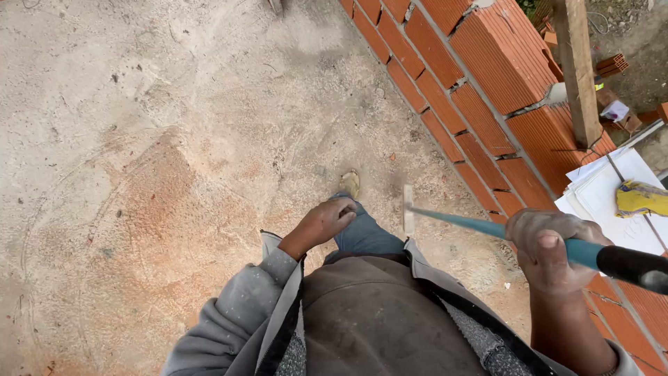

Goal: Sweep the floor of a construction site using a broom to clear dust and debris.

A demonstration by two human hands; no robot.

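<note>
Standing on dusty concrete floor [174,139], brick wall [480,83]

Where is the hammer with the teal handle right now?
The teal-handled hammer is in the right hand, at the right of the head view, its head out over the concrete floor beside the red brick wall.

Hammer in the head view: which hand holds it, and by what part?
The right hand holds the hammer around its teal handle, just ahead of the black grip. The left hand holds nothing.
</note>
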